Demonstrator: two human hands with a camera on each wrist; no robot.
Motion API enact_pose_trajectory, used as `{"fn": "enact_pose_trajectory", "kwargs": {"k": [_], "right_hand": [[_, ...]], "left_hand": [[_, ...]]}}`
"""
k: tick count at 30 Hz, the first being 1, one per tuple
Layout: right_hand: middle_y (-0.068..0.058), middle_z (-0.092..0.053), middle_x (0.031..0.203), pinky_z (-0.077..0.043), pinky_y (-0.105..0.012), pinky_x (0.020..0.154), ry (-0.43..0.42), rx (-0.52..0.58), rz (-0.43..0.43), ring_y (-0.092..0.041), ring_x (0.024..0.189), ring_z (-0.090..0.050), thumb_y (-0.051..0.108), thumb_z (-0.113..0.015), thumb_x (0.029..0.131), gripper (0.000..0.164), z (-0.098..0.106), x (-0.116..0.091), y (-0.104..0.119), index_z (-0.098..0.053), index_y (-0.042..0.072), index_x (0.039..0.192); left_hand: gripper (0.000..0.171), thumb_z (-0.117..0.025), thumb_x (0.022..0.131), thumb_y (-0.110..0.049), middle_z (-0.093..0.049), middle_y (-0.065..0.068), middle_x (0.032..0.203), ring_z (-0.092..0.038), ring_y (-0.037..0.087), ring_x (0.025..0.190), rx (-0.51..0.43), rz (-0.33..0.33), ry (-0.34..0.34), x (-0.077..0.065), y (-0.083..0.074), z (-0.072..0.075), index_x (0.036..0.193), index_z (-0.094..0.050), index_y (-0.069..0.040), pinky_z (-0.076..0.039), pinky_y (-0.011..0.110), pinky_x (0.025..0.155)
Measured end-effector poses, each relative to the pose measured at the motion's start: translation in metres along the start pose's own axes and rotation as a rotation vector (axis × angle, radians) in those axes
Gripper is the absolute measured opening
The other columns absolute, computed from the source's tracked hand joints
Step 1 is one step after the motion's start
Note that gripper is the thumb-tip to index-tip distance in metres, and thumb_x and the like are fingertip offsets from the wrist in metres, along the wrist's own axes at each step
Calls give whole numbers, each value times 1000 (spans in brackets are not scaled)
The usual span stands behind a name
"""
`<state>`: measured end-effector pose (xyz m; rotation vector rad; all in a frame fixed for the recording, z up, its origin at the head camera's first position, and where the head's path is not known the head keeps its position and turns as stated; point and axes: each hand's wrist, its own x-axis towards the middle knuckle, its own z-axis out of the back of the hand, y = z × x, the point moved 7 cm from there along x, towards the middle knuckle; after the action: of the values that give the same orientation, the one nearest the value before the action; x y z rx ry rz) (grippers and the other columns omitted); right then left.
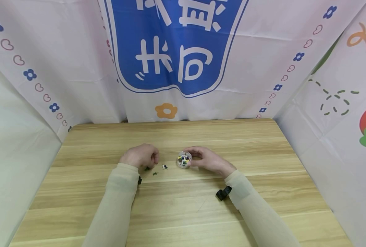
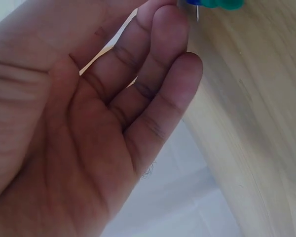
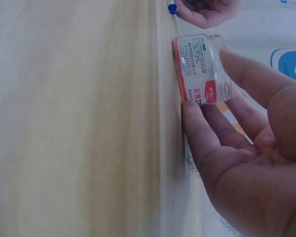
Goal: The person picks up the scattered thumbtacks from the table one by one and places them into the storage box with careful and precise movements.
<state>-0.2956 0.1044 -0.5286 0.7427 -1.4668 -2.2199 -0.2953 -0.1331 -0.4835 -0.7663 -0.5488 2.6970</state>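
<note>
My right hand (image 1: 209, 160) holds a small clear jar (image 1: 183, 165) of mixed-colour push pins, thumb on one side and fingers on the other. In the right wrist view the uncapped jar (image 3: 195, 69) shows its red-and-white label, and its base is at the tabletop. My left hand (image 1: 141, 156) is left of the jar, fingers bent down at the table beside a dark green push pin (image 1: 147, 168). A green push pin (image 1: 155, 173) and a white-and-dark cluster of pins (image 1: 165, 167) lie between the hands. Left fingertips are partly hidden; I cannot tell whether they pinch a pin.
The wood-grain table (image 1: 183, 212) runs back to a white printed cloth (image 1: 247, 99) with a blue sign on it. White cloth also hangs along both sides. A small black device (image 1: 223, 193) is worn on the right wrist.
</note>
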Motion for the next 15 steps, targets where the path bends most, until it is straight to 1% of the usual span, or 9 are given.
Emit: {"fn": "enact_pose_trajectory", "kwargs": {"k": [10,15], "right_hand": [[6,-57,147,-37,-39,116,5,4,0,-13,138,-48,19,-75,95,56,0,0,-1,-57,26,148],[6,-57,147,-37,-40,116,6,3,4,-14,138,-48,20,-75,95,56,1,0,0,-57,27,148]], "left_hand": [[28,-63,80,11,-66,0,86,-57,19,77,17,-79,-51,3,-5,4,93,-72,-12,-47,33,66],[25,-64,86,8,-65,-1,86,-57,18,80,63,-139,-85,3,-10,7,93,-73,-14,-48,34,70]]}}
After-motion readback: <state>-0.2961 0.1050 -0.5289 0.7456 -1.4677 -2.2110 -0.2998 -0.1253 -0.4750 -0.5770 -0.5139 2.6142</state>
